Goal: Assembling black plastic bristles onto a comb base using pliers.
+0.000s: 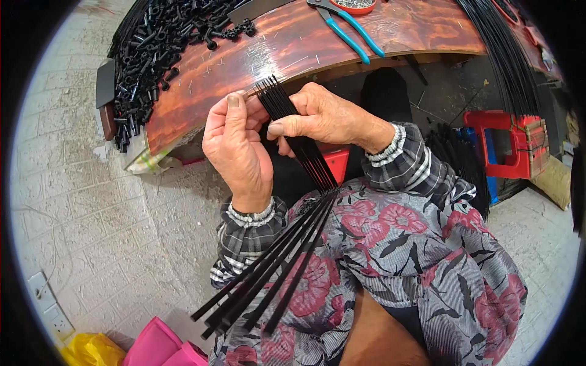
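In front of my chest, my right hand grips a fan of thin black metal umbrella ribs, thumb across the top and fingers underneath. The ribs' narrow ends point up and away, side by side. Past a row of joints above my lap, their longer parts spread down to the left over my sleeve and apron. My left hand is closed right beside the narrow ends, thumb upright and fingers curled in behind. A thin line, perhaps wire, shows near the thumb tip; what those fingers pinch is too small to make out.
A curved wood-patterned table stands ahead, with a heap of black plastic parts at its left. Blue-handled pliers lie near a red dish of small metal bits. Long black rods hang over the right end, above a red stool.
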Demonstrator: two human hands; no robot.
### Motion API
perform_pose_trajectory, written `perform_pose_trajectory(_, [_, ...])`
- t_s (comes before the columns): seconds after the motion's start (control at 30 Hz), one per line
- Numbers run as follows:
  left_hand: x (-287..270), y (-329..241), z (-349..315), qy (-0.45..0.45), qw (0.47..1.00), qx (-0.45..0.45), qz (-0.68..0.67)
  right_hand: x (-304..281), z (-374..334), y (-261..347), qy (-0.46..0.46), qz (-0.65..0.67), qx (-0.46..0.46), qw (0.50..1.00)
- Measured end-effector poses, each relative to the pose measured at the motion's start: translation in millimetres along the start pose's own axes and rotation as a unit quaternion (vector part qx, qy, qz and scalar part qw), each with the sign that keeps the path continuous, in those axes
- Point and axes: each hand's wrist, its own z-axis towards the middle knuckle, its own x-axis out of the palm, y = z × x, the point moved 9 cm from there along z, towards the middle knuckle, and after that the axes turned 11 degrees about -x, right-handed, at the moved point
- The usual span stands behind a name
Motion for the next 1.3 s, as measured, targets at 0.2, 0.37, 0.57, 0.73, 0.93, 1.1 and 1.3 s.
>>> perform_pose_trajectory(0.2, [5.3, 8.9, 2.5, -0.015, 0.997, -0.052, -0.064, -2.7, 3.7, 8.6, 0.001, 0.012, 0.001, 1.0])
perform_pose_trajectory(0.37, [11.9, 8.7, -2.1, 0.027, 0.993, -0.111, -0.014, 0.7, 6.8, 7.1, 0.004, 0.023, 0.021, 1.0])
perform_pose_trajectory(0.57, [7.8, 11.3, -1.5, 0.015, 0.992, -0.12, -0.035, -2.4, 4.5, 16.7, -0.011, 0.0, 0.029, 1.0])
perform_pose_trajectory(0.73, [8.9, 11.3, 0.0, 0.032, 0.993, -0.106, -0.037, -3.9, 4.0, 13.1, -0.011, 0.023, 0.042, 0.999])
perform_pose_trajectory(0.93, [13.2, 17.8, -0.6, -0.019, 0.994, -0.105, -0.019, -10.9, 4.2, 6.7, -0.036, 0.039, 0.028, 0.998])
perform_pose_trajectory(1.1, [7.4, 5.5, 1.7, -0.018, 0.998, -0.059, 0.001, -3.7, 10.1, 15.8, 0.017, -0.022, 0.047, 0.998])
perform_pose_trajectory(1.3, [2.5, 21.5, -3.9, -0.063, 0.991, -0.115, -0.013, -4.1, -0.7, -2.8, -0.01, 0.059, 0.075, 0.995])
